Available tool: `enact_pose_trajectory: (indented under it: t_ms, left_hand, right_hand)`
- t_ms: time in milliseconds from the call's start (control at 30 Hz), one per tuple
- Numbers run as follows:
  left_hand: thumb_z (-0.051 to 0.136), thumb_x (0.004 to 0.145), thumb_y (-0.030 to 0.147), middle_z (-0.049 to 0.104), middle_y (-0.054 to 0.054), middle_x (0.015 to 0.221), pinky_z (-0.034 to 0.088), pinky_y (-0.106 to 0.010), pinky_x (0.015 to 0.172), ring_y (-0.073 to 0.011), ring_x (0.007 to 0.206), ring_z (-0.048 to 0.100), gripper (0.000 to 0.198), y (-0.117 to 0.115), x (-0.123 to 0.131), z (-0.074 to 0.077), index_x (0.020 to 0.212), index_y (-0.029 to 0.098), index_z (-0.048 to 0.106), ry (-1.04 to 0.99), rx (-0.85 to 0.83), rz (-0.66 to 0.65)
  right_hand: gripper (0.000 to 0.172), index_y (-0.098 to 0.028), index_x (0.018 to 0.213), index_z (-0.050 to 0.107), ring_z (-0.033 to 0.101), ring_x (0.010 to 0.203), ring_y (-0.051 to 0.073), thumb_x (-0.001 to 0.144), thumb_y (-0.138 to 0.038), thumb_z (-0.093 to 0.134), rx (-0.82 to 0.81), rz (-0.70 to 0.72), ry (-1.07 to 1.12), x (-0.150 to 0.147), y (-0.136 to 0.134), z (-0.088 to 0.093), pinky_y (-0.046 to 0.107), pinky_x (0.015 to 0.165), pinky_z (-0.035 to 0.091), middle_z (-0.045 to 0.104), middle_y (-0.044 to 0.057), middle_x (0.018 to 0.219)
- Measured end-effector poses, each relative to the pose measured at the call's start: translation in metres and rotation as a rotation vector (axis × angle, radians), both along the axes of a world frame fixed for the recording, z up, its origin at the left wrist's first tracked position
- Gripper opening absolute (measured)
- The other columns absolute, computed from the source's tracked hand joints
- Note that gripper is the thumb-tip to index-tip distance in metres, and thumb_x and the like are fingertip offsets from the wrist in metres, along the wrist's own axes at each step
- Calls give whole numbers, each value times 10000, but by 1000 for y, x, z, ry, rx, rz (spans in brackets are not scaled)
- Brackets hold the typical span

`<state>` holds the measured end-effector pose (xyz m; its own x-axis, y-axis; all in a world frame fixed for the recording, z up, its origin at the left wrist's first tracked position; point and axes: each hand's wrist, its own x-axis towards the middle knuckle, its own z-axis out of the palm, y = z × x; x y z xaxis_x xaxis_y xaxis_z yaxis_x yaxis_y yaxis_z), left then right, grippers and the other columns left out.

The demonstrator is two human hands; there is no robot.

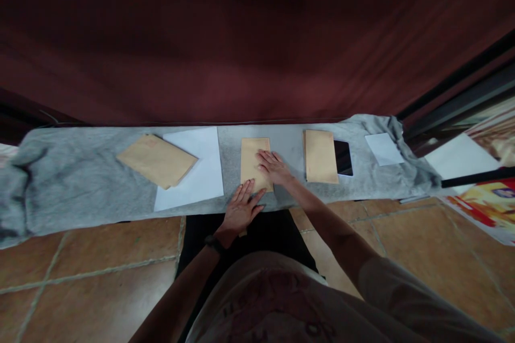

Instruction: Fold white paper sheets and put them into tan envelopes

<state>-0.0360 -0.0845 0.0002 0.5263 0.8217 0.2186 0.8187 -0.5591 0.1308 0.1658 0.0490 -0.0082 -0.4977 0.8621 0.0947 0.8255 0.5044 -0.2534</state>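
Note:
A brown paper envelope [252, 158] lies flat on the grey cloth in front of me. My left hand [242, 208] rests at its lower left part, fingers spread and stretched out. Across the right side of the same envelope lies my right hand [275, 167], its fingers extended over the paper. To the left, a stack of brown envelopes [159, 159] sits at an angle on white paper [201, 171]. On the right is another stack of brown envelopes [321, 155], partly covering a dark-screened phone [343, 158].
The grey cloth [88, 187] covers a long narrow table. A small white sheet [384, 149] lies towards its right end. Behind hangs a dark red curtain [241, 86]. Tiled floor [100, 257] shows below, and a colourful printed box or poster [488, 203] is at far right.

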Motion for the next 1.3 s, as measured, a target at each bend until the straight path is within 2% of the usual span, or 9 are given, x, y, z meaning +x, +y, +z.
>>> enact_pose_trajectory:
  t_ms: [167, 333, 433, 567, 733, 867, 1000, 1300]
  left_hand:
    - [558, 999, 454, 376, -114, 1644, 339, -480, 1234, -297, 1519, 359, 570, -1, -1, -1, 1537, 285, 474, 14, 9, -24]
    - [540, 1009, 452, 406, -106, 1627, 328, -465, 1247, -268, 1515, 370, 559, 0, -3, -2, 1532, 263, 477, 5, 0, -53]
    - [536, 1011, 440, 409, -84, 1626, 319, -475, 1253, -268, 1517, 365, 541, 1, -2, -2, 1520, 261, 492, -2, -2, -62]
    - [543, 1007, 431, 429, -71, 1614, 307, -500, 1258, -282, 1521, 357, 540, 0, 1, -5, 1512, 243, 502, -14, 5, -65]
    - [544, 1005, 432, 513, -119, 1553, 315, -504, 1252, -293, 1501, 393, 529, -2, 5, -8, 1471, 181, 548, -28, 13, -65]
    - [542, 1003, 441, 546, -139, 1523, 316, -514, 1247, -304, 1495, 402, 521, -2, 5, -8, 1447, 168, 574, -12, -10, -66]
    - [562, 992, 445, 471, -86, 1590, 291, -509, 1256, -292, 1510, 378, 552, -2, 6, -5, 1508, 255, 511, -15, -34, -55]
    - [562, 989, 469, 475, -69, 1593, 292, -520, 1241, -306, 1499, 392, 567, -7, 15, 6, 1528, 313, 480, -4, -47, -8]
  right_hand:
    - [574, -132, 1596, 343, 271, 1561, 239, 1074, -371, 340, 11, -63, -7, -5, 27, -3, 496, 1296, 162, 299, 110, 1670]
    - [602, -128, 1611, 304, 250, 1568, 242, 1073, -395, 338, 4, -96, -1, -7, 30, -5, 505, 1299, 138, 295, 122, 1670]
    - [606, -111, 1608, 304, 253, 1567, 242, 1076, -401, 325, -22, -56, -20, -4, 20, -5, 486, 1299, 144, 265, 126, 1680]
    - [602, -135, 1616, 291, 251, 1567, 230, 1077, -399, 333, -61, 14, -42, 2, -6, -5, 473, 1298, 162, 267, 108, 1683]
    - [584, -169, 1617, 302, 270, 1561, 214, 1080, -397, 346, -51, 186, -40, 10, -43, -3, 450, 1297, 189, 270, 86, 1684]
    - [525, -228, 1591, 372, 308, 1545, 189, 1089, -381, 339, -45, 286, -10, 16, -52, 3, 424, 1288, 226, 325, 43, 1670]
    - [509, -226, 1568, 419, 312, 1544, 191, 1084, -371, 359, -28, 270, -9, 16, -33, 6, 409, 1293, 214, 322, 40, 1673]
    - [555, -158, 1588, 370, 263, 1563, 254, 1074, -367, 362, -18, 10, -63, -15, 40, 6, 482, 1293, 173, 265, 100, 1688]
